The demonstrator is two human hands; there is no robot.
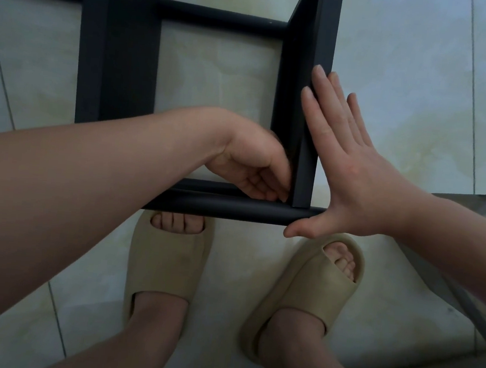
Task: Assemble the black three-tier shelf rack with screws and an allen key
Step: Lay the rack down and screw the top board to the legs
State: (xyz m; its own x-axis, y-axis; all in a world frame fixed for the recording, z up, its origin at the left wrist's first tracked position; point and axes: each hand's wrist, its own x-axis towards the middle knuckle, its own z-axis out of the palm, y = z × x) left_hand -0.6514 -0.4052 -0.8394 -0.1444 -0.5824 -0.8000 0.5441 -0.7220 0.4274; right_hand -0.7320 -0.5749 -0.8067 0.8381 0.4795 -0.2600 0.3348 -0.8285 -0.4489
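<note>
Directly against right hand (353, 170), rack (120, 53).

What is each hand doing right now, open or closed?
Left hand: curled at the inner corner of the rack; any held thing cannot be told.
Right hand: open, flat against the rack's black board.

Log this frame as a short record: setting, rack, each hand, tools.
setting: tiled floor, feet in beige slippers
rack: black rack, part-built, panels on round tubes
left hand: fingers curled at inner corner of right panel and front tube; contents hidden
right hand: flat against right panel's outer face
tools: none visible
</note>
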